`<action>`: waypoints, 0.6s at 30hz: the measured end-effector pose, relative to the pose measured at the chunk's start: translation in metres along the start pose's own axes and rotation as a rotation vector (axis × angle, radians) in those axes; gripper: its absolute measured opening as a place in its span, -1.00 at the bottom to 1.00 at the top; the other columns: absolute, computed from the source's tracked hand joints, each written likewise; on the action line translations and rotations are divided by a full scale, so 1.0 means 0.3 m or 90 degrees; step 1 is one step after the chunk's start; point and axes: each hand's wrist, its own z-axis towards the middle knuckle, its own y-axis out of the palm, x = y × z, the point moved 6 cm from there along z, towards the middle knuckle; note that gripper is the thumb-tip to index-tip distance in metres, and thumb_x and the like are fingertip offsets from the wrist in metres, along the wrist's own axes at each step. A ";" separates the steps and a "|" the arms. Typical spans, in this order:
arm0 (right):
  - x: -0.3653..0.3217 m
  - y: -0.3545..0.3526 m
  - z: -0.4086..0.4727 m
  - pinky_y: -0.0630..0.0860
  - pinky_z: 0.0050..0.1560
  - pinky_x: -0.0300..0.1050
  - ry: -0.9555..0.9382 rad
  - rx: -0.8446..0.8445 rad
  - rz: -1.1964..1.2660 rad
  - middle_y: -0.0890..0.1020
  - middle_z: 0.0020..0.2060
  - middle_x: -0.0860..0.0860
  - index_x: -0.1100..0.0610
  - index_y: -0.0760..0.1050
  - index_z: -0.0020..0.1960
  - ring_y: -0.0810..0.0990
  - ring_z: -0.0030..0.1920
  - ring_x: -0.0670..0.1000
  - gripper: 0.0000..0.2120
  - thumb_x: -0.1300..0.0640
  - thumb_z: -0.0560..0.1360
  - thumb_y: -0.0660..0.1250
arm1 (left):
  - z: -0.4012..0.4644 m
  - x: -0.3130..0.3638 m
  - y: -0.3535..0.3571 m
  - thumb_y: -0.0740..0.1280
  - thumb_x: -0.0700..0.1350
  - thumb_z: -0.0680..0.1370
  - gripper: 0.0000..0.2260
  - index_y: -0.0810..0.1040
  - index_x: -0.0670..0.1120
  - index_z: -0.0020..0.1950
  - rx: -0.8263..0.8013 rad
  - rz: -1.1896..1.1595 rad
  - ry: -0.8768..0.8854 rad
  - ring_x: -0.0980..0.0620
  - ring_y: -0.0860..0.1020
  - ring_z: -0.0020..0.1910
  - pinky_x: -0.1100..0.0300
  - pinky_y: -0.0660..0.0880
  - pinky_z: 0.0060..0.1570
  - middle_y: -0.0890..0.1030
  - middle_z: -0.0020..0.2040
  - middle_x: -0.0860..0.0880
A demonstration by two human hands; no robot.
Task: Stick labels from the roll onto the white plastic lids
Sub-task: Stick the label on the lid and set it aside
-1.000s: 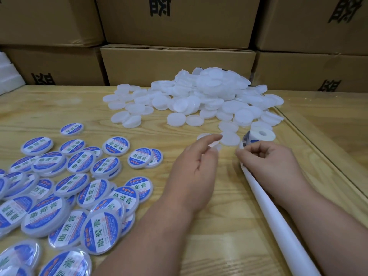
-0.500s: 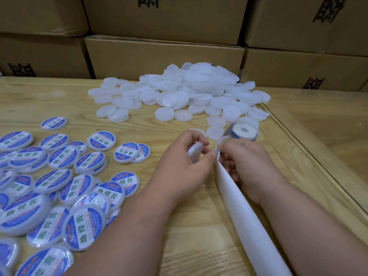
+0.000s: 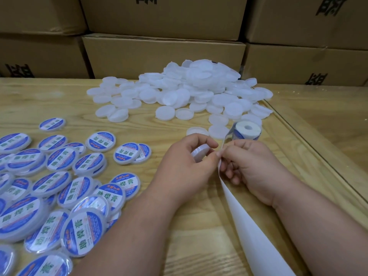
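Two hands: left hand [image 3: 185, 166] fingers grip lid [image 3: 199, 153]; right hand [image 3: 249, 166] fingers pinch label strip [image 3: 224, 140].

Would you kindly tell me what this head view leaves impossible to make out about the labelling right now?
- Label being peeled: hidden behind the right hand and the backing strip.
- Held lid: its top face is turned away inside the left hand, so whether it is labelled cannot be told.
- Label roll: print too small to read.
- Cardboard boxes: their printing is cut off by the top edge.
- Labelled lids: the pile runs off the left and bottom edges.
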 end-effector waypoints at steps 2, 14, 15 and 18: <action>-0.002 0.001 0.004 0.34 -0.56 -0.23 -0.002 -0.004 -0.011 0.58 -0.44 0.07 0.07 0.57 -0.43 0.45 -0.50 -0.05 -0.87 0.12 0.28 0.35 | 0.004 -0.003 -0.002 0.44 -0.16 0.53 -0.91 0.60 0.03 -0.05 0.008 0.019 -0.005 0.28 0.55 -0.32 0.47 0.42 -0.25 0.63 -0.35 0.22; -0.004 -0.047 -0.017 0.25 -0.44 -0.17 -0.111 0.091 0.097 0.42 -0.53 0.09 0.12 0.40 -0.46 0.31 -0.53 0.03 -0.80 0.17 0.33 0.25 | 0.004 -0.006 -0.055 0.27 -0.24 0.47 -0.73 0.61 0.14 -0.11 0.140 -0.058 -0.052 0.08 0.48 -0.45 0.25 0.42 -0.48 0.58 -0.36 0.15; -0.010 -0.049 -0.022 0.26 -0.45 -0.18 -0.132 0.105 0.100 0.40 -0.53 0.09 0.14 0.38 -0.45 0.31 -0.54 0.03 -0.78 0.16 0.36 0.27 | 0.004 -0.008 -0.060 0.27 -0.24 0.47 -0.72 0.62 0.15 -0.10 0.150 -0.072 -0.057 0.06 0.47 -0.43 0.22 0.42 -0.47 0.59 -0.34 0.09; -0.029 -0.026 -0.033 0.29 -0.48 -0.23 -0.161 0.085 0.083 0.40 -0.55 0.03 0.18 0.38 -0.41 0.32 -0.54 -0.02 -0.62 -0.03 0.44 0.36 | 0.003 -0.007 -0.055 0.27 -0.19 0.45 -0.73 0.64 0.17 -0.09 0.133 -0.065 -0.048 0.05 0.47 -0.37 0.24 0.42 -0.43 0.59 -0.29 0.02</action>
